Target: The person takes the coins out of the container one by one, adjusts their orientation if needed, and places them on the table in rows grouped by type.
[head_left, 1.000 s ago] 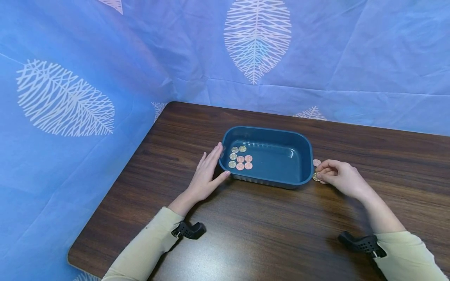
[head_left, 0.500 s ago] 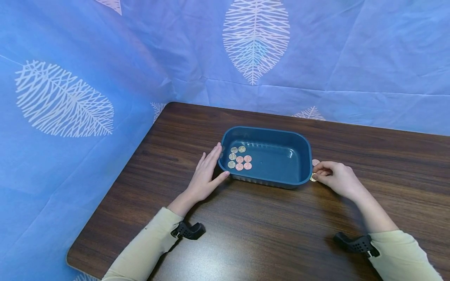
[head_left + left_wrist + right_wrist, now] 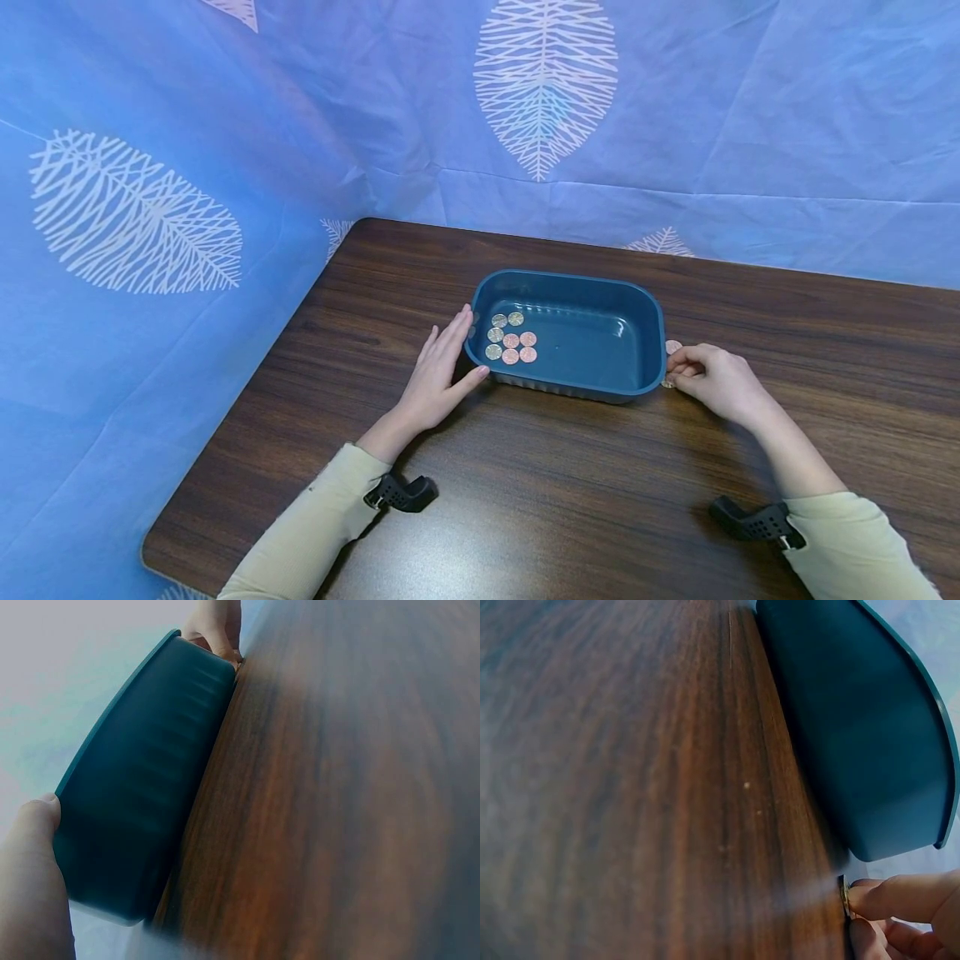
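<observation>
A dark blue-green rectangular plastic tub (image 3: 588,379) stands on the table. Against its left end rests my left hand (image 3: 435,379), fingers straight along the outside and thumb at the front corner; in the left wrist view the thumb (image 3: 34,832) touches the rim. Just off the tub's right end, my right hand (image 3: 716,379) has its fingers curled at a gold-coloured coin (image 3: 667,384), mostly hidden under them. In the right wrist view this coin (image 3: 845,898) shows edge-on at the thumb and fingertips, low at the table. A copper-coloured coin (image 3: 673,346) lies beside the fingers.
Inside the tub, several gold-coloured coins (image 3: 493,352) and several copper-coloured coins (image 3: 528,355) lie flat in its left part. The dark wood-grain table (image 3: 540,492) has a rounded corner at far left. Blue cloth with white leaf prints (image 3: 697,125) hangs behind.
My right hand has shifted slightly left to the tub's end, its fingertips now covering more of the gold-coloured coin. The left hand has stayed in place.
</observation>
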### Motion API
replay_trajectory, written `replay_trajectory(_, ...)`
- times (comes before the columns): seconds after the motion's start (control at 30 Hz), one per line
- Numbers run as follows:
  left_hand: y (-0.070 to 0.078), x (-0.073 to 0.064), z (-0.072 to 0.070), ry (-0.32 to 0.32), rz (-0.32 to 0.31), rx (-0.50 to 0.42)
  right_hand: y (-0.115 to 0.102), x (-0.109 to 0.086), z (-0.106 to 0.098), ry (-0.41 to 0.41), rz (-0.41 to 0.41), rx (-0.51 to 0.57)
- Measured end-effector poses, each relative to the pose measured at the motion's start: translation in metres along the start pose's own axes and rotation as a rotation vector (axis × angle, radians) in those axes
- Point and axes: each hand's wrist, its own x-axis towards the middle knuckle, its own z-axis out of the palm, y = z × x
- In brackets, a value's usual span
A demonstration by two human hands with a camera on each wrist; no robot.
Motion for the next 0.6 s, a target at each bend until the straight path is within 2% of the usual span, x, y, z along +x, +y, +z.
replay_trajectory(0.4, -0.001, 0.0, 0.0001, 0.008, 0.01, -0.001, 0.0007, -0.0006, -0.0004, 0.02, -0.026, -0.004)
replay_trajectory(0.6, -0.0009, 0.0003, -0.0001, 0.006, 0.012, 0.001, -0.0009, -0.001, -0.0076, 0.181, -0.12, -0.06)
